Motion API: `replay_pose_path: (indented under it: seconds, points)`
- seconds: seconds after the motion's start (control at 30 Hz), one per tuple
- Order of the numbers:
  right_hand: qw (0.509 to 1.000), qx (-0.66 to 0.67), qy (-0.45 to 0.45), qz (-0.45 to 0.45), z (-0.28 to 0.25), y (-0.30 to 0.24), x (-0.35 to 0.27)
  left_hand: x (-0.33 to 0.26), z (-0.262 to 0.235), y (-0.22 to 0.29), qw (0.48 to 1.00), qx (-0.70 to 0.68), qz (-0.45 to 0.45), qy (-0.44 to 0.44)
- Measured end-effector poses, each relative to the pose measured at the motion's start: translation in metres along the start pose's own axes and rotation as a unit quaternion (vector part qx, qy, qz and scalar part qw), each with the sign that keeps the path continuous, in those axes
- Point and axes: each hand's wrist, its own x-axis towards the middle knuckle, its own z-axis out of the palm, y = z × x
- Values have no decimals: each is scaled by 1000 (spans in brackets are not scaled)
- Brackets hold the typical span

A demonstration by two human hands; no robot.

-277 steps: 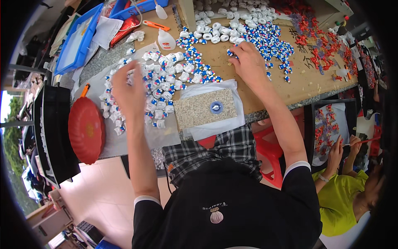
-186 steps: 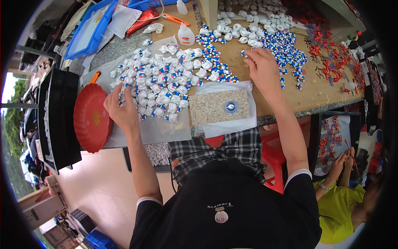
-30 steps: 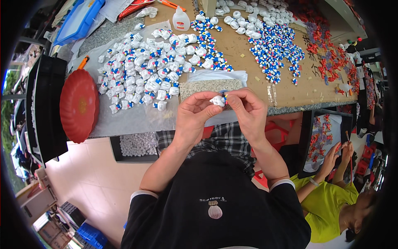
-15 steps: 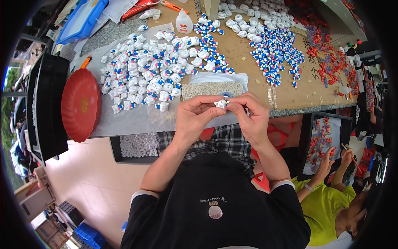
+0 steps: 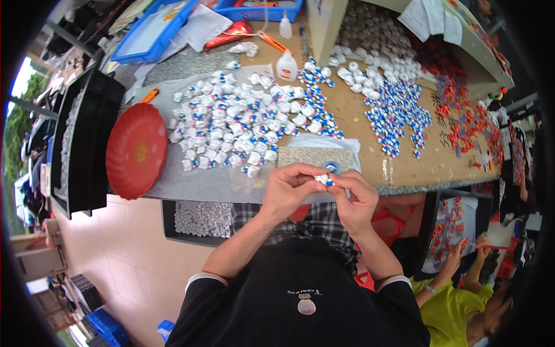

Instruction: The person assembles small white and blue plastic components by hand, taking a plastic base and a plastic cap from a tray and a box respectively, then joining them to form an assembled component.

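White-and-blue small moulded piece [image 5: 322,180], pinched between fingers of left hand [image 5: 292,191] and right hand [image 5: 355,199], above speckled tray [image 5: 312,157].

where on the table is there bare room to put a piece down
Bare grey sheet between the red plate and the hands, below the white pile. Bare tabletop between that pile and the blue-red pieces. Crowded toward the far right.
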Motion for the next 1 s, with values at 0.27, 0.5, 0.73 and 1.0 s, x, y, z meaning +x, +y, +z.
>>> replay_pose_path:
  seconds: [0.27,0.5,0.73,1.0]
  points:
    - [992,46,-56,104,22,-5,31,8,-23,39,981,164,75,77]
    - [986,-121,-58,94,-20,11,67,48,-132,108,667,582,249,392]
    - [951,-303,21,65,-67,56,95,66,-127,109,582,685,267,347]
    - [904,-426,39,13,-77,77,114,162,18,41,804,545,236,-3]
